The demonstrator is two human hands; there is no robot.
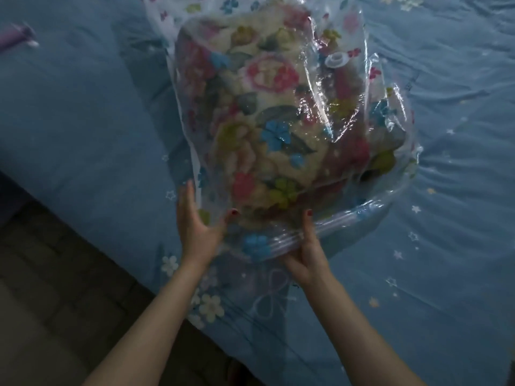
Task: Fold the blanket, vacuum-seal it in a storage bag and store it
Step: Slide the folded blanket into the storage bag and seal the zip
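A folded floral blanket in cream, pink and green fills a clear plastic storage bag printed with small flowers. The bag is puffed with air and lies on the blue bed. A round white valve sits on its upper right face. My left hand presses flat against the near left side of the bag, fingers spread. My right hand grips the near zip edge of the bag, thumb on top and fingers underneath.
The bed has a blue sheet with stars and flowers; its edge runs diagonally at lower left. A purple pump-like object lies blurred at far left on the bed. Dark tiled floor shows below the bed edge.
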